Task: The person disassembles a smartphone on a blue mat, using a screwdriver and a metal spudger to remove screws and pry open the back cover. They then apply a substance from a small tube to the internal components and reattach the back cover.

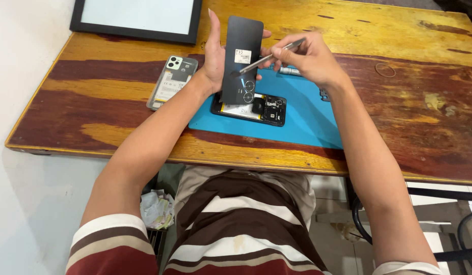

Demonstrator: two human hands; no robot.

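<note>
My left hand [214,56] holds a black phone back cover [241,58] upright, its inner side facing me, with two round camera holes near its lower end. My right hand [307,58] grips metal tweezers [264,60] whose tip touches the cover's inner face near the middle. Below the cover, an opened black phone body [256,108] lies flat on a blue work mat [307,114], its battery and circuit board exposed.
A second phone in a clear case [170,82] lies left of the mat on the wooden table [93,102]. A black-framed white board [136,18] sits at the far left. Small parts [325,94] rest at the mat's right edge. Crumpled paper [157,209] lies below the table.
</note>
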